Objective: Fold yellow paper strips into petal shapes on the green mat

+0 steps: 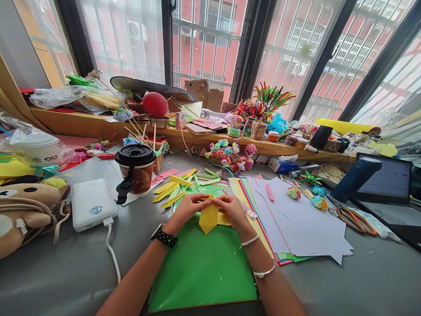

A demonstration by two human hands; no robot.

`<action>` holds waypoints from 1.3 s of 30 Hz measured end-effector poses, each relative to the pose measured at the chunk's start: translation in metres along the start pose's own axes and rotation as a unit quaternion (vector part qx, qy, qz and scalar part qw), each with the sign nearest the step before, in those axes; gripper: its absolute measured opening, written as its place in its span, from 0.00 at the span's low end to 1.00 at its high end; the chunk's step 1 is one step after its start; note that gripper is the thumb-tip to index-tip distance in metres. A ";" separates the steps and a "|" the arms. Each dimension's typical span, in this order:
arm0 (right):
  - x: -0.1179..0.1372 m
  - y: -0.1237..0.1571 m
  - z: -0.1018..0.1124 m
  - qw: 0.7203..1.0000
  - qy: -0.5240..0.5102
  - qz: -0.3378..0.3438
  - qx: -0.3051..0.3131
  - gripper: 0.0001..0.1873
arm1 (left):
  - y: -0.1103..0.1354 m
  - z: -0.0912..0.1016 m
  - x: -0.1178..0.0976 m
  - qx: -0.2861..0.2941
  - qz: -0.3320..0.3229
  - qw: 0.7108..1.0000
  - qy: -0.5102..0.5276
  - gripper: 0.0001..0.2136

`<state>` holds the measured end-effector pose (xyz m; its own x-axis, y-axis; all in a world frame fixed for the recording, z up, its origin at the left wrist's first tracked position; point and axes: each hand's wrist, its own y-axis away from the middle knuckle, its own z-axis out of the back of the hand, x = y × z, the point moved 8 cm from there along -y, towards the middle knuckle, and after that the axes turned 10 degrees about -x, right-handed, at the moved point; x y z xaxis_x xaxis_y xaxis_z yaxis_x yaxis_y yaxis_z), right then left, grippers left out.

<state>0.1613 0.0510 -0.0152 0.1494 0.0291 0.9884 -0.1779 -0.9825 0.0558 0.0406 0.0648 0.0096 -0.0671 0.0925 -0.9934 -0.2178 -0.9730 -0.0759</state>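
Observation:
A folded yellow paper piece (209, 217) lies on a green sheet (203, 268) in front of me. My left hand (189, 207) pinches its upper left edge, fingers bent and closed on the paper. My right hand (232, 209) presses its upper right edge the same way. Both hands meet at the top of the fold. A black watch sits on my left wrist and bead bracelets on my right. Several folded yellow and green paper strips (176, 189) lie just beyond my hands.
A stack of white and coloured sheets (298, 221) lies to the right, with orange scissors (355, 219) and a laptop (391, 187) beyond. A lidded cup (136, 169), a white power bank (91, 203) and a plush bear (18, 211) stand left. Craft flowers (227, 154) crowd the sill.

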 end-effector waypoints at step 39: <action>0.021 0.004 -0.006 0.990 0.081 0.115 0.015 0.13 | 0.001 -0.006 -0.005 0.061 -0.012 0.997 0.056 0.21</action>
<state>0.1579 0.0489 0.0069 -0.0494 -0.1691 0.9844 -0.1606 -0.9714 -0.1749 0.0468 0.0622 0.0139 0.0471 0.0840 -0.9953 -0.3349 -0.9374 -0.0950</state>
